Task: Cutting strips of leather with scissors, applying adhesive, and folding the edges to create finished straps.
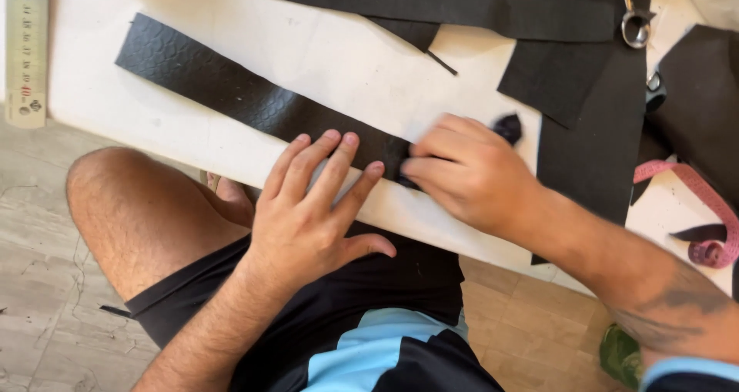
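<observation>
While we sit at the white worktable (323, 53), our left hand (308, 215) lies spread wide, fingers flat on the long black embossed leather strip (231, 88) running diagonally across its near edge. Our right hand (462, 172) curls narrow over the strip's end, pinching a small dark piece; what it is, we cannot tell. Smooth black sheets (593, 130) overlap at the right, beside a pink measuring tape (712, 215). A pale ruler (25, 49) lies left, above grey floor tiles (46, 307).

A white table (323, 61) stands over a pale tiled floor (38, 284), daylight falling evenly across its near edge.
</observation>
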